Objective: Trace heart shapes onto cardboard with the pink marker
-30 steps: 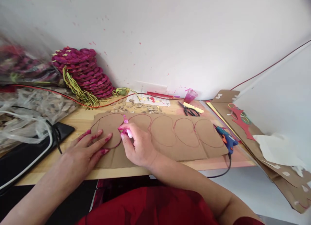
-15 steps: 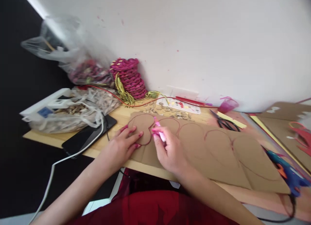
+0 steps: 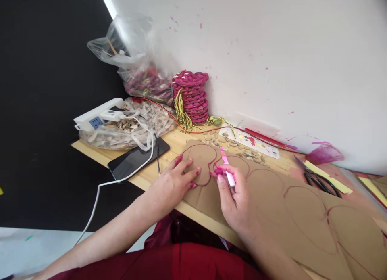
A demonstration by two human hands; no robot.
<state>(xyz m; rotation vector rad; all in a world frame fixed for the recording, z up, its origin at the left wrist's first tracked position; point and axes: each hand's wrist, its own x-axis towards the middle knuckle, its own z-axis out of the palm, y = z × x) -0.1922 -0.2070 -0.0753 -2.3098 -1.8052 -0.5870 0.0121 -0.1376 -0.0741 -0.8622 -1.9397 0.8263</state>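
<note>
A long piece of brown cardboard point(image 3: 269, 199) lies along the wooden table, with several rounded outlines drawn on it in dark red. My left hand point(image 3: 173, 181) rests with spread fingers over the cardboard's left end, on the leftmost outline. Between the fingers of my right hand point(image 3: 237, 195) is a white and pink marker point(image 3: 229, 176), its pink tip pointing up and away from me. The right hand is over the second outline, just right of the first one. Pink stains show on the fingertips of both hands.
Behind the cardboard are scattered seed-like pieces point(image 3: 250, 154), a magenta braided bundle point(image 3: 193, 96) and black scissors point(image 3: 320, 179). At the left, a phone point(image 3: 136, 159) lies under a white cable beside a power strip point(image 3: 98, 114) and plastic bags point(image 3: 145, 76).
The view has turned left, so things appear farther right. My right hand has lifted the marker away from the line between the first two outlines. My left hand stays on the cardboard.
</note>
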